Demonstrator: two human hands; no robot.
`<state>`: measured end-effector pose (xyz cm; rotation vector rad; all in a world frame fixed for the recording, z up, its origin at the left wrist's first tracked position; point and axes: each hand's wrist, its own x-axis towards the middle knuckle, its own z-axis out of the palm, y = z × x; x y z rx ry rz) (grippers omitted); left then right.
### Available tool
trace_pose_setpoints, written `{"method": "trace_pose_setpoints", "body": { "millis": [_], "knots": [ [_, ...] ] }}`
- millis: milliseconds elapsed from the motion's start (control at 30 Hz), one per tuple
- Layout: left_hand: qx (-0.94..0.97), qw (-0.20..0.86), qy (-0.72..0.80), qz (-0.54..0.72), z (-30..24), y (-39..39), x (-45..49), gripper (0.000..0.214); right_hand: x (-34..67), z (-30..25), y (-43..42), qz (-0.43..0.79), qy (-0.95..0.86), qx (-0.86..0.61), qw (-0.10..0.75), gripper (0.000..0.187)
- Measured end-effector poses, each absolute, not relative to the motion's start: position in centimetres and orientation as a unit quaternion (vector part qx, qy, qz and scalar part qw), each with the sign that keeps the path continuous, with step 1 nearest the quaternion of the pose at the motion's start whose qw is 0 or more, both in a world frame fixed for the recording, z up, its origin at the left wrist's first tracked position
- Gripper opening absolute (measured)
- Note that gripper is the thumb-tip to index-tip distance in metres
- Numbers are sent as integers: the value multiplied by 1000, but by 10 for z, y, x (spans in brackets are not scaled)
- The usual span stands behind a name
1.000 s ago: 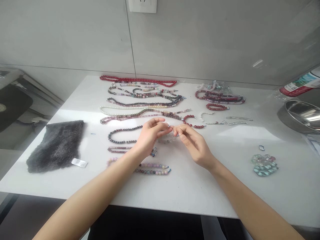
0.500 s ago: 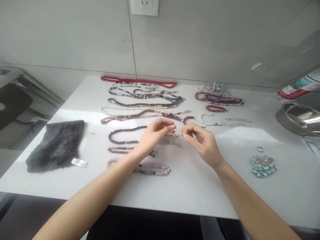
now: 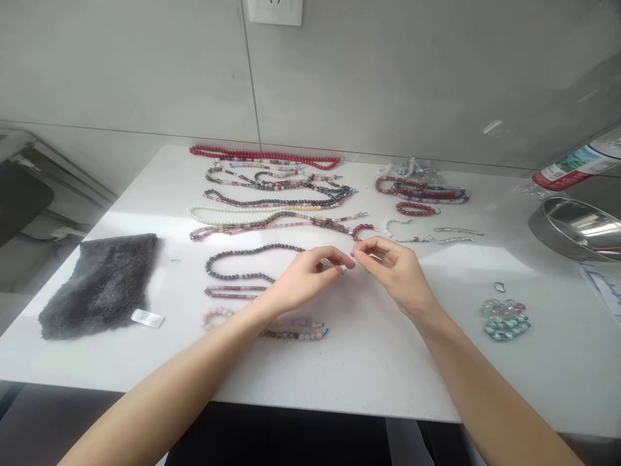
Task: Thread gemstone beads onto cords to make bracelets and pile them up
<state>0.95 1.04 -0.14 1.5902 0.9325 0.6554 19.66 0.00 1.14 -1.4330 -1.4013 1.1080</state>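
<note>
Above the middle of the white table, my left hand (image 3: 313,275) curls its thumb and fingers toward each other, with a small pale thing I cannot make out near the tips. Its index fingertip almost meets the fingertips of my right hand (image 3: 395,272), which are pinched together; anything between them is too small to tell. Below my left hand lie a dark bead strand (image 3: 208,264), a strand of purplish tube beads (image 3: 233,289) and pastel round beads (image 3: 297,335), partly covered by the forearm. A short red bead strand (image 3: 363,230) lies just beyond the fingers.
Several long bead strands, including a red one (image 3: 266,155) and a white pearl one (image 3: 213,210), line the back. Dark furry cloth (image 3: 101,285) lies left. Turquoise beads (image 3: 508,328), a metal bowl (image 3: 557,230) and a labelled bottle (image 3: 572,168) are at right.
My left hand has dropped slightly and moved right, its index finger stretching toward my right fingertips. My right hand stays nearly in place, still pinched. The view has shifted a little.
</note>
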Motion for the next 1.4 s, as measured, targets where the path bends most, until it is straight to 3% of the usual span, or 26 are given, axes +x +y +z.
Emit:
{"method": "trace_pose_setpoints", "body": {
  "millis": [200,433,1400],
  "knots": [
    [715,510,385,283,0,8,12,24,200,9,-1,475,-508,-561,449,18],
    [637,596,382,306,-1,10,10,20,206,18,2,527,-467,-557,440,35],
    [554,607,416,391,-7,8,17,13,198,22,-7,454,-538,-533,469,19]
  ]
}}
